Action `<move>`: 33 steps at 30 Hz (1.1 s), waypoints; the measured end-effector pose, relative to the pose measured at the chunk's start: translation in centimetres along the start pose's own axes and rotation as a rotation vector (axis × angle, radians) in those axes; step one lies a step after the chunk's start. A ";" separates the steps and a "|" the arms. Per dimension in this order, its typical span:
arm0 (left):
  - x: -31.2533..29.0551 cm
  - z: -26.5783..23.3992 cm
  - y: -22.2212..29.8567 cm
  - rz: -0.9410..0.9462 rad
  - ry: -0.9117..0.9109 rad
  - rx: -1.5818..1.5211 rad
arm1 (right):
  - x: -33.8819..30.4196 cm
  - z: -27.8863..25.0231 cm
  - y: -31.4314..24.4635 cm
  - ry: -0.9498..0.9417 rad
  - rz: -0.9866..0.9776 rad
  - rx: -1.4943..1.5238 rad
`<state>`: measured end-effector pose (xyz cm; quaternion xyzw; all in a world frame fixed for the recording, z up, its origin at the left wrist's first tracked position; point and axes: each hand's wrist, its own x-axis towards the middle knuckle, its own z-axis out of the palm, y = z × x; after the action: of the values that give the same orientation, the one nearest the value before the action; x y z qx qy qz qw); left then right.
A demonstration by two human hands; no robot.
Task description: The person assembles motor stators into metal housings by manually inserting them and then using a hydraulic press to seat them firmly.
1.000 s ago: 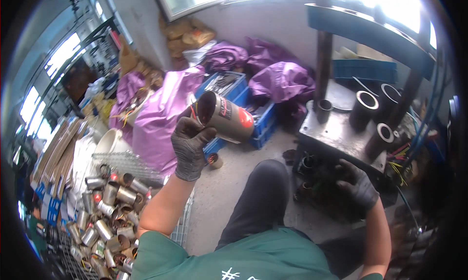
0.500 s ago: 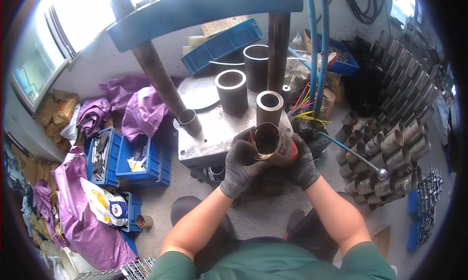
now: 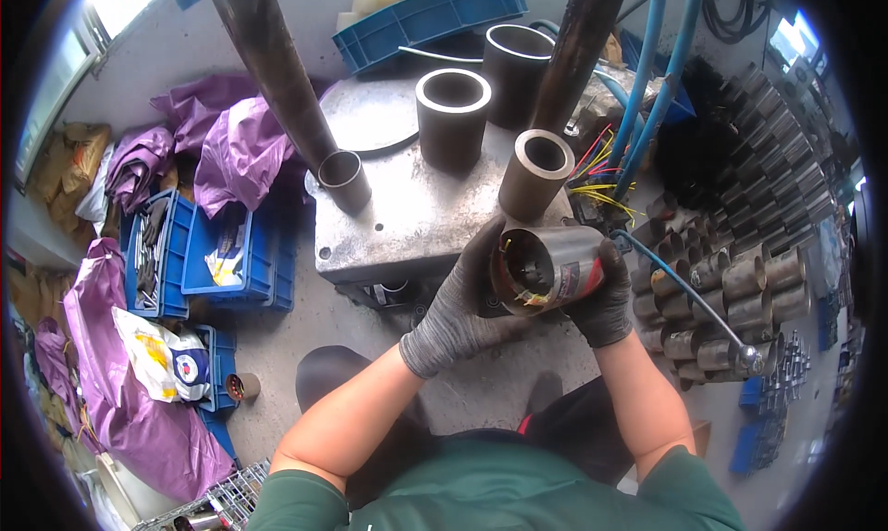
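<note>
One grey-gloved left hand (image 3: 455, 316) and one grey-gloved right hand (image 3: 597, 300) jointly grasp an open-ended grey metal cylinder (image 3: 562, 253) before a scuffed silver steel plate (image 3: 407, 218). Handling appears under way: cylinder lifted, not set down, yellow wire (image 3: 534, 300) at its mouth.

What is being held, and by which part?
A metal cylinder: the left hand holds it by its open end, the right hand by the opposite end.
</note>
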<state>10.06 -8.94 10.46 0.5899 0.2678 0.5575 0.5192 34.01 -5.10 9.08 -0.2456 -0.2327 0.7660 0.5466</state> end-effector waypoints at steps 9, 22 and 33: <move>-0.1 -1.4 0.1 0.033 -0.060 0.052 | 0.3 0.2 0.2 0.006 0.009 0.015; -0.4 0.2 0.7 0.435 0.102 0.587 | -0.2 -0.4 0.4 -0.044 0.041 0.075; -1.1 0.4 0.3 0.449 0.239 0.596 | -0.5 1.0 2.9 -0.066 0.159 0.232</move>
<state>10.11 -10.18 10.36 0.6896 0.3408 0.6198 0.1554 31.40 -6.49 8.08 -0.1732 -0.1401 0.8362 0.5011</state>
